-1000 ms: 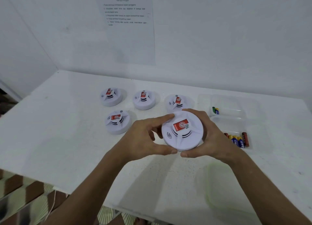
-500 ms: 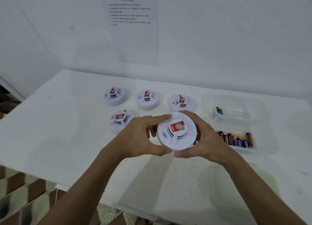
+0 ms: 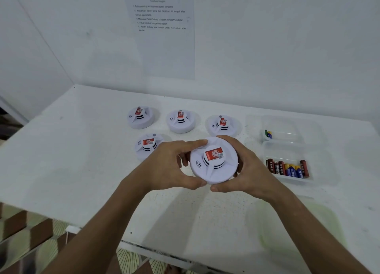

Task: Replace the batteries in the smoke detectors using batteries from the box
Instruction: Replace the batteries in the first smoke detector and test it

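Observation:
I hold a round white smoke detector (image 3: pixel 213 160) with a red label above the table, face up and tilted toward me. My left hand (image 3: pixel 170 166) grips its left rim and my right hand (image 3: pixel 248 166) grips its right rim. Several more detectors rest on the table: three in a back row (image 3: pixel 140 117) (image 3: pixel 181 120) (image 3: pixel 223 125) and one (image 3: pixel 148 146) in front at left. At right a clear box (image 3: pixel 287 150) holds several batteries (image 3: pixel 287 169) in its near compartment and one or two batteries (image 3: pixel 268 134) in the far one.
The white table (image 3: pixel 72 160) stands in a corner against white walls. A printed instruction sheet (image 3: pixel 162 33) hangs on the back wall. A clear lid or tray (image 3: pixel 298 222) lies on the table near my right forearm. Patterned floor shows below the table's front edge.
The held detector has shifted slightly left and turned a little between my hands. Both hands keep their grip on it.

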### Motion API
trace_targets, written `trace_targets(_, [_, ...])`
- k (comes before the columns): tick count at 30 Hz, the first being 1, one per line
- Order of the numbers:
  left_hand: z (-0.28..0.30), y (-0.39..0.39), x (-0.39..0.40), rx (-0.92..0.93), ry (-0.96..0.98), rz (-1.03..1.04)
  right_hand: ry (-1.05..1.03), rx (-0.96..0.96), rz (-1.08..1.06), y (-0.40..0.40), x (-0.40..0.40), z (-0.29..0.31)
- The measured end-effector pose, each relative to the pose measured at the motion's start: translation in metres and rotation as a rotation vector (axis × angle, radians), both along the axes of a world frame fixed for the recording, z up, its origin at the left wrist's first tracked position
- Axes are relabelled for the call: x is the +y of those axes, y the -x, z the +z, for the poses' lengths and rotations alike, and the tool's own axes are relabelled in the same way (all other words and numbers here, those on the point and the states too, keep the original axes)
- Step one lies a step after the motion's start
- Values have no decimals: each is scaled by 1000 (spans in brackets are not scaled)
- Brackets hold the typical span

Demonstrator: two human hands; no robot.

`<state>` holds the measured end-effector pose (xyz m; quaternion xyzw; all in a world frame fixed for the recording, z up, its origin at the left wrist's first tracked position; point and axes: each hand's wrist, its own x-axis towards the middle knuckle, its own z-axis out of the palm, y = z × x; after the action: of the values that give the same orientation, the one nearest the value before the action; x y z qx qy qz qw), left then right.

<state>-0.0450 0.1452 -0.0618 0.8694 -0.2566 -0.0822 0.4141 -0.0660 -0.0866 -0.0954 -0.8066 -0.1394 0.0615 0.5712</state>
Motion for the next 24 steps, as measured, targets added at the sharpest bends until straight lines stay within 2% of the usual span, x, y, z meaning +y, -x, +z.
trace_targets(24, [-7,-14,20,26,1,-89,-57,6,-54,7,25,-2])
